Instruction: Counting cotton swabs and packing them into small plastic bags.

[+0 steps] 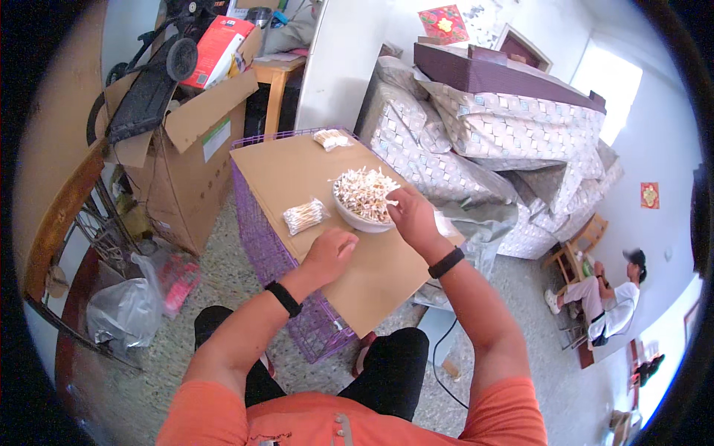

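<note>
A white bowl [364, 223] heaped with loose cotton swabs [364, 192] stands on a flat cardboard sheet [372, 290]. At the bowl's right rim, my right hand [413, 215] has its fingers pinched, with white swab tips showing at them. My left hand [329, 254] is closed just left of and nearer than the bowl, above the cardboard; its curled fingers hide whatever may be inside. A clear pack of cotton swabs [304, 216] lies left of the bowl. Another swab pack [332, 139] rests at the sheet's far edge.
The cardboard lies over a purple wire cage [271, 215]. A large open carton [190, 171] stands left; plastic-wrapped furniture [513, 111] is piled beyond the sheet. A plastic bag [126, 312] lies on the floor. A person [613, 297] sits at far right near a wooden chair [590, 234].
</note>
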Available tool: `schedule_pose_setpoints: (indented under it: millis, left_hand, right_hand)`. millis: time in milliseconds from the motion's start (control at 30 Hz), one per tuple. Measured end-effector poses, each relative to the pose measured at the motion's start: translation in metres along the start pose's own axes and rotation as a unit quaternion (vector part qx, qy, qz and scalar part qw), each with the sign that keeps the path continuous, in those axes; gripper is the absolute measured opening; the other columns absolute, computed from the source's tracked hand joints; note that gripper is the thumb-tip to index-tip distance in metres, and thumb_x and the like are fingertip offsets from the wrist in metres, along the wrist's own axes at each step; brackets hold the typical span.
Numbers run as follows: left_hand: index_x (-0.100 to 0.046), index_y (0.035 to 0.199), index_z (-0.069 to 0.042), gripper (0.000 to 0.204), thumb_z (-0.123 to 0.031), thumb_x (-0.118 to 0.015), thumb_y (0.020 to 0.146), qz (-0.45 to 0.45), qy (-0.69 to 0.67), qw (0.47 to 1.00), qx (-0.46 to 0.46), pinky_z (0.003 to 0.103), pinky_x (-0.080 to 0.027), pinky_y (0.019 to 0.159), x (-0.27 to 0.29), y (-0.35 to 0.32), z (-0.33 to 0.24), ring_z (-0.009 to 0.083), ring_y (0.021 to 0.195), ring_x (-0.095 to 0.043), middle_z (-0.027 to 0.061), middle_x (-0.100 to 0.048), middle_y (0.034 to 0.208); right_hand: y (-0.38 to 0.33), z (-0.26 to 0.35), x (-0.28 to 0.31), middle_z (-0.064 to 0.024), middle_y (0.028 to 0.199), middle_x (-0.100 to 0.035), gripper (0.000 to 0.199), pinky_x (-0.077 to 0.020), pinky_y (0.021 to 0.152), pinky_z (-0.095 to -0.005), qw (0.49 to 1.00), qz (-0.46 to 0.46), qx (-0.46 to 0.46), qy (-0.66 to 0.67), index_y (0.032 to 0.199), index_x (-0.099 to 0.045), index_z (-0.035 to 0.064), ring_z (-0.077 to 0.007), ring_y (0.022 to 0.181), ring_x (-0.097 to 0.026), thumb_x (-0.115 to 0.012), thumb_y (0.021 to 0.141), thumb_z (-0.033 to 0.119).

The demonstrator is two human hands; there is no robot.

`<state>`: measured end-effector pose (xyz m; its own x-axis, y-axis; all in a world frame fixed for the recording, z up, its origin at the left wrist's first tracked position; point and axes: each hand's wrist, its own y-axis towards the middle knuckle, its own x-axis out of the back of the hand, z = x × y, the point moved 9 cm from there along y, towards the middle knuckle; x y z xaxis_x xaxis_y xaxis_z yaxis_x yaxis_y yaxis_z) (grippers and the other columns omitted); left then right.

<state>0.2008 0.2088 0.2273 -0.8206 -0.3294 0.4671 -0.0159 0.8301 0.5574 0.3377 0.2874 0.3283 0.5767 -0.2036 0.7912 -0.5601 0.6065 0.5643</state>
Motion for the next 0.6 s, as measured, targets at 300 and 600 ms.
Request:
schedule_pose_setpoints:
  millis: [300, 600]
  left_hand:
    - [-0.065, 0.100, -0.003, 0.015, -0.012, -0.059, 0.089, -0.013, -0.083, 0.995, 0.056, 0.032, -0.050, 0.074, 0.002, 0.000, 0.019, 0.0237, 0.081, -0.064, 0.0126, -0.062, 0.088]
    - [-0.066, 0.097, -0.002, 0.016, -0.012, -0.060, 0.087, -0.013, -0.067, 0.997, 0.038, 0.033, -0.049, 0.071, -0.001, 0.002, 0.014, 0.0235, 0.078, -0.062, 0.0131, -0.062, 0.088]
  right_hand:
    - [0.034, 0.007, -0.026, -0.0148, 0.095, -0.058, 0.020, -0.0492, 0.075, -0.0446, 0.998, 0.008, 0.053, -0.012, 0.098, -0.059, 0.0072, -0.0364, 0.087, -0.059, -0.066, 0.080, 0.013]
    - [0.035, -0.002, -0.036, -0.0140, 0.091, -0.059, 0.012, -0.0500, 0.073, -0.0445, 0.999, 0.007, 0.042, -0.009, 0.094, -0.058, 0.0086, -0.0354, 0.084, -0.061, -0.062, 0.083, 0.012]
